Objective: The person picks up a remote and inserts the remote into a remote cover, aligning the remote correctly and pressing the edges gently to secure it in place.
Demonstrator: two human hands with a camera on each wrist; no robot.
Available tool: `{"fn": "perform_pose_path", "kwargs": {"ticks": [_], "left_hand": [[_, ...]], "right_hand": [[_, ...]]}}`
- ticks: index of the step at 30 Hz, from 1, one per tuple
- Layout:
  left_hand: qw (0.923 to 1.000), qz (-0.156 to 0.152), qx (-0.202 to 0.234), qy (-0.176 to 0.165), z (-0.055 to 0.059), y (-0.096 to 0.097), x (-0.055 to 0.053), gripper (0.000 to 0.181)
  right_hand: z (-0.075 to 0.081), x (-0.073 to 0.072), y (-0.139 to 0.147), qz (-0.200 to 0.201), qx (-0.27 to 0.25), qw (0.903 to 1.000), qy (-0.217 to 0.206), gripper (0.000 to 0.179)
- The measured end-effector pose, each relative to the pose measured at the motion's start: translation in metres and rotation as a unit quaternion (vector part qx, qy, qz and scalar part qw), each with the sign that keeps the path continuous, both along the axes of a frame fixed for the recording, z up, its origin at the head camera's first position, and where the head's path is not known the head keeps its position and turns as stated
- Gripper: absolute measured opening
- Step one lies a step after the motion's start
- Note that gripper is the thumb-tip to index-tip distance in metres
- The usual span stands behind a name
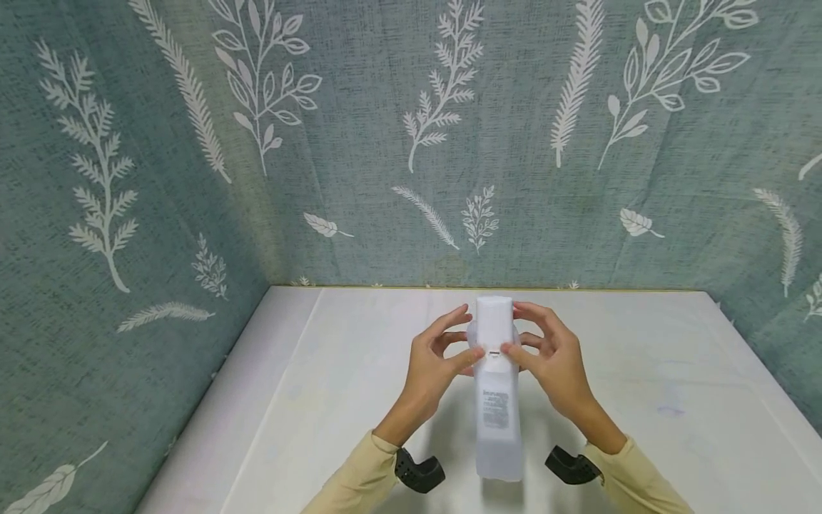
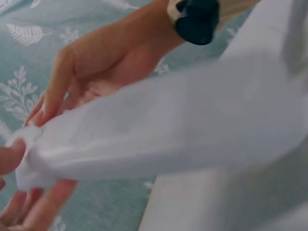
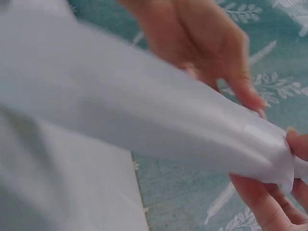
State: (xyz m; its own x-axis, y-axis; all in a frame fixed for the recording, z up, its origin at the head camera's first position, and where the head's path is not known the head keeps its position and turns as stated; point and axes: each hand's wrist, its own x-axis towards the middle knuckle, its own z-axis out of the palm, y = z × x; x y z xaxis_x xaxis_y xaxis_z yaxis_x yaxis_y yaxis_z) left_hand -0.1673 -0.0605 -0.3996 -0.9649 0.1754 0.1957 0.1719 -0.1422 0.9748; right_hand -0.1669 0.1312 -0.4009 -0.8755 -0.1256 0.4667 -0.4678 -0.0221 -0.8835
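A long white plastic device point(image 1: 496, 400) with a small slot in its front and grey printed text lower down stands above the table, its lower end hanging toward me. My left hand point(image 1: 439, 357) grips its upper part from the left, thumb on the front near the slot, fingers reaching behind. From the right, my right hand point(image 1: 552, 357) holds the same part, its thumb also beside the slot. A rounded translucent piece point(image 1: 472, 334) shows behind the device between the hands. In both wrist views the white body is blurred and fills much of the picture.
The white table point(image 1: 347, 385) spreads under the hands, with a faint mark point(image 1: 671, 410) at right. A green leaf-patterned cloth point(image 1: 359, 143) hangs behind and to the sides. Each wrist carries a black camera mount point(image 1: 419, 471).
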Motion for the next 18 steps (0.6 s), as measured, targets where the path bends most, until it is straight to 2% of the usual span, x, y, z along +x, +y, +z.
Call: {"fn": "perform_pose_path", "kwargs": {"ticks": [3, 7, 13, 18], "left_hand": [[0.9998, 0.0, 0.02, 0.003, -0.003, -0.001, 0.003, 0.051], [0.9996, 0.005, 0.023, 0.018, -0.008, -0.002, 0.004, 0.042], [0.9985, -0.005, 0.012, 0.053, -0.011, -0.004, 0.0, 0.022], [0.9981, -0.006, 0.02, 0.057, -0.011, -0.003, -0.003, 0.008]], "right_hand": [[0.003, -0.002, 0.001, -0.001, -0.028, 0.9996, -0.008, 0.063], [0.005, -0.002, 0.002, 0.023, -0.041, 0.9986, -0.022, 0.068], [0.005, -0.002, 0.002, 0.035, -0.018, 0.9989, -0.023, 0.064], [0.004, -0.001, 0.005, 0.051, 0.003, 0.9986, -0.014, 0.063]]}}
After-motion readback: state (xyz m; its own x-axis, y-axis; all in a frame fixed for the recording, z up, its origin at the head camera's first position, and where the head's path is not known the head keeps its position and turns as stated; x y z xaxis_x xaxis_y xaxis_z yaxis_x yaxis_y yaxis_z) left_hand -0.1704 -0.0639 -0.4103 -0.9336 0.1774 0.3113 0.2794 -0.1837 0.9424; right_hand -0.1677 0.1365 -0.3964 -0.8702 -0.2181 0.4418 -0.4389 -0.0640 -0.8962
